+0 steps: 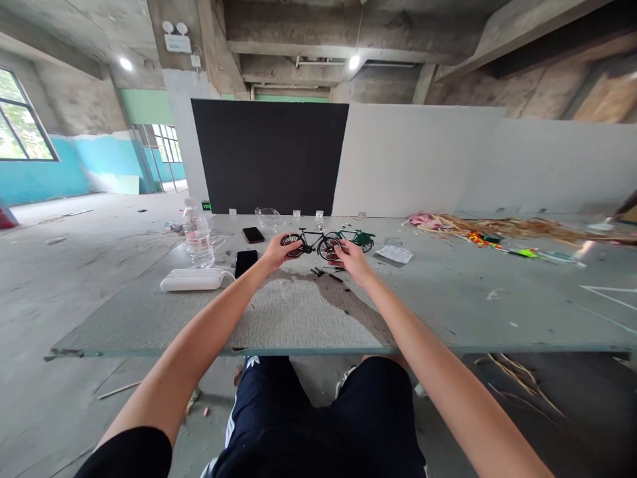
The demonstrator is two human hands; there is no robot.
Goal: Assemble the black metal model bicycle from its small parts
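Note:
Between my two hands is a small black model bicycle (309, 243), held upright just above the table. My left hand (279, 253) pinches its wheel on the left side. My right hand (352, 260) grips the other wheel, on the right side. Right behind it stands a green model bicycle (367, 239), partly hidden by the black one and my right hand. Several small dark parts (334, 276) lie on the table below my hands, too small to name.
On the grey table (298, 318), left of my hands, are a clear plastic bottle (197, 239), a white oblong device (192, 280) and two dark phones (253, 234). A small white packet (395, 253) lies right of the green bicycle. Dried strands (522, 229) spread at the far right.

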